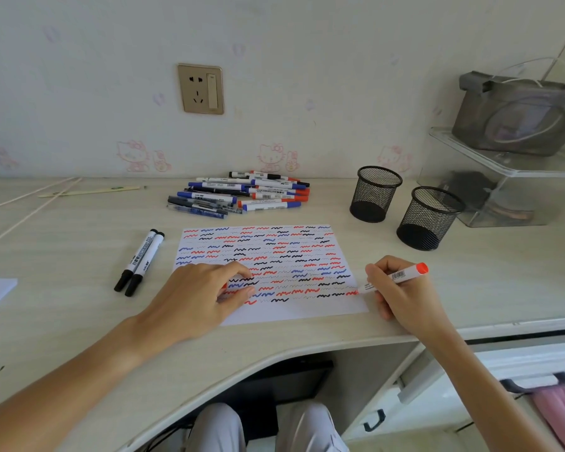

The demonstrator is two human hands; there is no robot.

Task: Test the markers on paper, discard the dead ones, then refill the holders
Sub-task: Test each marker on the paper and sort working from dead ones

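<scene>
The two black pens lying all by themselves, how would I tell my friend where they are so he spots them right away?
Start at the sheet of paper covered in red, blue and black squiggles in the middle of the desk. Just left of it lie the two black pens, side by side and slanted. Unlike the mixed pile of markers by the wall, they are a separate pair, both with black caps.

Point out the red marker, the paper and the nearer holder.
red marker (397, 276): head view, on its white barrel by the barcode.
paper (294, 313): head view, on the blank strip along its near edge.
nearer holder (429, 220): head view, on its black mesh wall.
</scene>
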